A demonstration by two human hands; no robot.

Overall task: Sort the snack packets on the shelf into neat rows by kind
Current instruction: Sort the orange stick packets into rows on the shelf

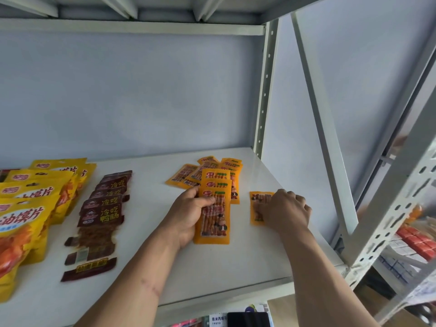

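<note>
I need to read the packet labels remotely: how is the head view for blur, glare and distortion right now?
Head view: even, soft light with no harsh glare on the white shelf; the orange packets in the left hand and the brown packets read sharp; the right hand is slightly motion-blurred; wide-angle bending tilts the shelf uprights, and the right edge is smeared.

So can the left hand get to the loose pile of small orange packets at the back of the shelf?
Probably yes. The left hand lies just in front of the loose pile of small orange packets with nothing between, but it already grips a stack of orange packets, so it isn't free.
</note>
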